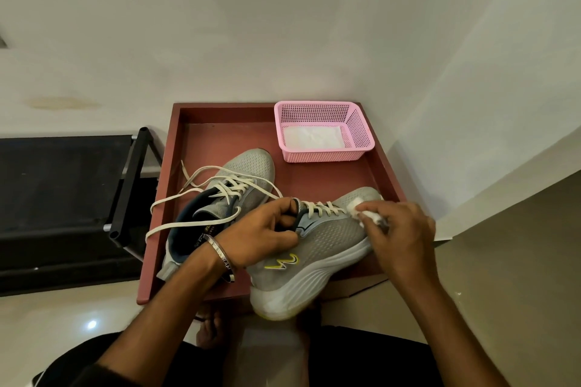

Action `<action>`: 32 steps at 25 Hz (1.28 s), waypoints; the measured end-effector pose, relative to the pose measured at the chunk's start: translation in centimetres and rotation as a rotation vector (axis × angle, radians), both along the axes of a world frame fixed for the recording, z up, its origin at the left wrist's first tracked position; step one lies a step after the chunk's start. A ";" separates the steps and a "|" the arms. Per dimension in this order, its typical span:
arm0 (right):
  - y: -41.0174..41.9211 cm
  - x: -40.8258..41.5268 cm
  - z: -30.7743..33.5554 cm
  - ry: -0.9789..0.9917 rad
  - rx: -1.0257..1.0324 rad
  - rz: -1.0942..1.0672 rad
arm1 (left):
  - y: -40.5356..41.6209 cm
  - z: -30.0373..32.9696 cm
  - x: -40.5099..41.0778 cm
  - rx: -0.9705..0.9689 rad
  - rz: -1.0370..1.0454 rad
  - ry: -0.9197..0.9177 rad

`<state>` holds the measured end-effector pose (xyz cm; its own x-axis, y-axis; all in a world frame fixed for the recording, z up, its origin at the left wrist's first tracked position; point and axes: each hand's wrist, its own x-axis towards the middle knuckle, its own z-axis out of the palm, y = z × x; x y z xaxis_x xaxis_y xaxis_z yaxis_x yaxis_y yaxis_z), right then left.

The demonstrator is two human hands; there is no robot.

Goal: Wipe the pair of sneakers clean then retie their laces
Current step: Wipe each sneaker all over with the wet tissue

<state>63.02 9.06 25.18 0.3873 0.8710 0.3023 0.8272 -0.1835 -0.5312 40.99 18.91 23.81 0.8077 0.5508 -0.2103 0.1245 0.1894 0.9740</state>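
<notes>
Two light, soft-meshed sneakers sit on the tray [382,163]: your left hand [267,234] grips the near shoe [323,245] by its stiffer collar while your right hand [399,229] pinches a wipe [361,209] at its toe, two o'clock.

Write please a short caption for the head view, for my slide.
Left hand steadies a grey sneaker while right hand wipes its toe with a white wipe.
</notes>
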 end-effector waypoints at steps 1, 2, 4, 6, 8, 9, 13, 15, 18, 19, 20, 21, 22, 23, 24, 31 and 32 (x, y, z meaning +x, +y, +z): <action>0.5 0.8 0.0 -0.034 0.000 -0.111 | 0.0 0.0 0.0 0.008 -0.006 -0.001; 0.9 1.1 -0.1 -0.042 -0.015 -0.182 | 0.0 0.0 0.0 0.017 -0.012 0.001; 0.7 -0.3 -0.6 0.003 -0.047 -0.117 | -0.1 0.1 0.0 0.019 -0.007 0.003; -0.5 -2.2 -0.5 0.145 -0.035 0.087 | -0.1 0.1 -0.1 -0.001 0.014 -0.019; -0.9 -2.0 -0.2 0.215 -0.020 0.169 | 0.1 0.0 -0.2 -0.016 0.027 -0.027; -0.4 -1.2 -0.2 0.173 -0.004 0.124 | 0.1 -0.1 -0.2 -0.019 0.024 -0.028; 0.6 0.4 -0.2 0.103 0.037 -0.109 | 0.0 0.0 0.0 -0.015 0.028 -0.024; -0.7 -1.3 -0.1 0.230 -0.011 0.068 | 0.1 0.1 -0.1 -0.018 0.070 -0.028; -1.6 -1.4 0.3 0.305 -0.056 0.254 | 0.1 0.1 -0.1 -0.009 0.101 -0.023; -1.0 -0.4 0.1 0.276 -0.025 0.194 | 0.1 0.1 -0.1 -0.011 0.096 -0.023; -0.2 0.7 -0.1 0.245 0.019 0.091 | 0.1 0.1 -0.1 -0.016 0.090 -0.024; 0.4 1.5 -0.1 0.227 0.057 -0.018 | 0.0 0.0 -0.1 -0.015 0.086 -0.024; 0.6 1.7 -0.2 0.226 0.088 -0.099 | 0.1 0.1 -0.1 -0.012 0.086 -0.025; 0.5 1.3 -0.3 0.236 0.103 -0.140 | 0.1 0.0 -0.1 -0.010 0.090 -0.026; 0.1 0.7 -0.4 0.250 0.097 -0.119 | 0.1 0.1 -0.1 -0.010 0.095 -0.028; 0.2 1.5 -0.4 0.221 0.112 -0.035 | 0.1 0.0 -0.1 -0.011 0.094 -0.050; 0.5 1.9 -0.3 0.219 0.134 -0.118 | 0.1 0.0 -0.1 -0.005 0.094 -0.048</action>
